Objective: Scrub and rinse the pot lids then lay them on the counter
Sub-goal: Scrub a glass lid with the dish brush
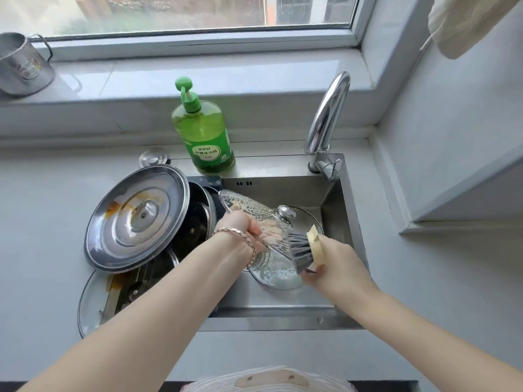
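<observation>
Two hands work over the sink (334, 190): the left hand (240, 224) pinches the rim of a soapy glass lid (254, 213), tilted, while the right hand (336, 264) closes around a brush (304, 250) pressing bristles on it. Left of them, a stained steel lid (135, 219) rests on stacked lids, with a green soap bottle (206, 137) far behind

Chain bracelet (245, 242), perhaps striped top (266, 381).
</observation>
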